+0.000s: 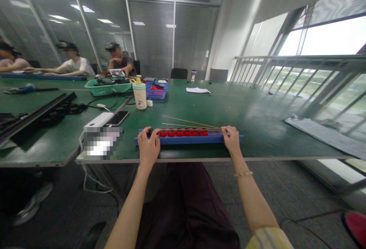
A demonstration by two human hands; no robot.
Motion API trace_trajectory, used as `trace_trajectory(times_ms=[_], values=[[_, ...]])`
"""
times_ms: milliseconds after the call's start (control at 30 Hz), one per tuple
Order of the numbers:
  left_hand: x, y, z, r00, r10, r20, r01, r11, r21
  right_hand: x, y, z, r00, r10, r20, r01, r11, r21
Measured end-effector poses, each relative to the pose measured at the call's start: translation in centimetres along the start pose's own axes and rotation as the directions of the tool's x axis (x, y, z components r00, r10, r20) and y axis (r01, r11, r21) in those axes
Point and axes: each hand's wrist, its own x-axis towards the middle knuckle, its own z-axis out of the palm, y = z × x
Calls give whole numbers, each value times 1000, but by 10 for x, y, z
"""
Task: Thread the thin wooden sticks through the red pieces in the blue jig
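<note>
A long blue tray (188,139) lies along the table's near edge. Inside it stands a row of small red blocks (187,132) with dark tops. At the tray's left end my left hand (149,148) is closed around a small black part (149,132), its thumb beside the first red block. Over the right end, my right hand (231,140) pinches the ends of thin yellowish rods (192,121). The rods fan out leftward above and behind the red blocks. Exactly how many rods the fingers hold is hidden.
Beyond the tray stand a cream tumbler (140,98), a green basket (107,88) and a blue basket (156,92). A phone (117,118) and white power strip (97,120) lie left. A clipboard with papers (323,133) is at right. Several people sit at far left.
</note>
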Motion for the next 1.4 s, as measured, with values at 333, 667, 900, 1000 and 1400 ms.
trace_trajectory(times_ms=[333,667,900,1000,1400], values=[[-1,-1,1,999,45,9,-45,999,-1,-1,11,4,999,-39,-13,39,999,-2],[-1,-1,2,998,55,9,-56,998,23,0,10,4,999,-41,-8,41,999,-7],[-1,-1,2,999,54,4,-55,998,31,0,-1,2,997,-60,-44,59,998,-15],[-1,-1,3,998,61,1,-61,998,33,0,-3,2,997,-59,-48,57,998,-29],[0,-1,3,998,57,3,-57,998,16,1,-4,2,998,-37,-43,36,999,-19]])
